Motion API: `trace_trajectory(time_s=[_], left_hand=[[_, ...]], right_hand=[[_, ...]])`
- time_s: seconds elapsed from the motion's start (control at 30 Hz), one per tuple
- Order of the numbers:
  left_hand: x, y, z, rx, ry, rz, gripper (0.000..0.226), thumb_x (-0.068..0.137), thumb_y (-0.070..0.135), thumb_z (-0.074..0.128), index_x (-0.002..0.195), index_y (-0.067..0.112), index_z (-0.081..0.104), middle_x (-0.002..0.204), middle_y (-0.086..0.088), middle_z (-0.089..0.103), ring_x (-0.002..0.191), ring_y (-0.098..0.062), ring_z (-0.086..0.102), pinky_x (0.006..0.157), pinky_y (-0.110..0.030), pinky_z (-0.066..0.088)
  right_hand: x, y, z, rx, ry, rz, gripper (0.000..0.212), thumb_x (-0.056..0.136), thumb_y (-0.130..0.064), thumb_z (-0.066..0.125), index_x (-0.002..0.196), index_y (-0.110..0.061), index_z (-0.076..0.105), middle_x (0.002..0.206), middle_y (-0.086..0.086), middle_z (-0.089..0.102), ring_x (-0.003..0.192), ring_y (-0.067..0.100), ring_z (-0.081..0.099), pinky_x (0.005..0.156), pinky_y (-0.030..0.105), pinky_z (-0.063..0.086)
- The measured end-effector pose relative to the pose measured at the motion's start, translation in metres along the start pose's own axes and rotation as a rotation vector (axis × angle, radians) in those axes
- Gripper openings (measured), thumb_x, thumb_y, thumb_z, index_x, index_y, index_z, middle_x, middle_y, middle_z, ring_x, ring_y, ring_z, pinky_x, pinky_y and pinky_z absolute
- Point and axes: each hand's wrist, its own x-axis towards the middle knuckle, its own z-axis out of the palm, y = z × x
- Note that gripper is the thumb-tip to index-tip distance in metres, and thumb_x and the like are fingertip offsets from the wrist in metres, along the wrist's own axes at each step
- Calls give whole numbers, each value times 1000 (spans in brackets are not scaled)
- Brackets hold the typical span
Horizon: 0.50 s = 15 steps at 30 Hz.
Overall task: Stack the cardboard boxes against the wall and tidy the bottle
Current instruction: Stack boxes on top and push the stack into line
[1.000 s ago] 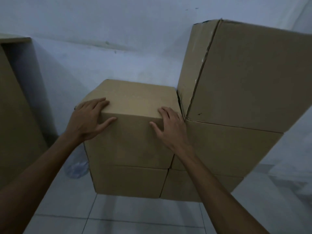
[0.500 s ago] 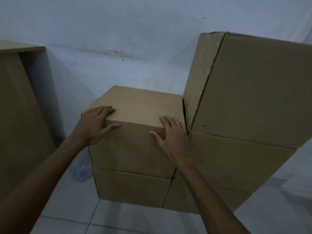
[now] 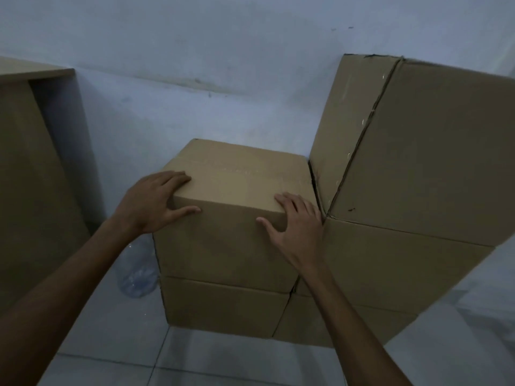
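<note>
A small cardboard box (image 3: pixel 237 218) sits on top of a lower box (image 3: pixel 223 305) against the wall. My left hand (image 3: pixel 156 201) rests on its near left corner, fingers flat on the top and thumb on the front face. At the near right corner my right hand (image 3: pixel 295 221) lies the same way, fingers straight. To the right stands a taller stack: a large top box (image 3: pixel 418 151) over a middle box (image 3: pixel 390 263). A clear plastic bottle (image 3: pixel 136 274) lies on the floor left of the lower box, partly hidden by my left arm.
A tall brown cabinet (image 3: pixel 33 174) stands at the left against the pale wall (image 3: pixel 195 51). Light floor tiles (image 3: pixel 223 363) run along the bottom. A narrow gap separates the cabinet from the small stack.
The view has tilted up and shifted, so the boxes sit lower and further right in frame. Both hands keep the same hold on the small box's corners.
</note>
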Motion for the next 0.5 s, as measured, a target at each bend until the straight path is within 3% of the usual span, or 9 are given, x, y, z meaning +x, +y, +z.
trace_trajectory(time_s=[0.13, 0.23, 0.37, 0.5], left_hand=[[-6, -18, 1, -198, 48, -63, 98, 71, 87, 43, 145, 23, 42, 155, -5, 39, 139, -27, 38, 112, -47, 35], [-17, -18, 14, -498, 123, -180, 101, 69, 68, 70, 150, 31, 22, 159, -4, 30, 142, -26, 33, 114, -46, 32], [-23, -6, 29, -848, 181, -366, 115, 68, 53, 79, 156, 25, 11, 159, -2, 29, 139, -24, 36, 111, -45, 36], [-28, 0, 31, -956, 231, -380, 105, 65, 49, 79, 152, 26, 25, 151, -4, 40, 123, -13, 42, 103, -40, 45]], right_hand=[[0, -7, -4, -25, 43, 16, 67, 80, -78, 48, 125, -28, 59, 130, -9, 58, 123, 13, 50, 106, 32, 34], [0, -9, -4, -70, 36, 12, 70, 81, -80, 44, 126, -28, 59, 130, -9, 58, 124, 12, 49, 106, 31, 32], [-3, -12, -2, -122, 16, 7, 75, 81, -79, 43, 134, -26, 54, 138, -5, 54, 129, 15, 46, 111, 34, 28], [-9, -18, -1, -109, 41, 54, 74, 81, -79, 45, 133, -28, 55, 140, -6, 54, 131, 15, 46, 111, 34, 28]])
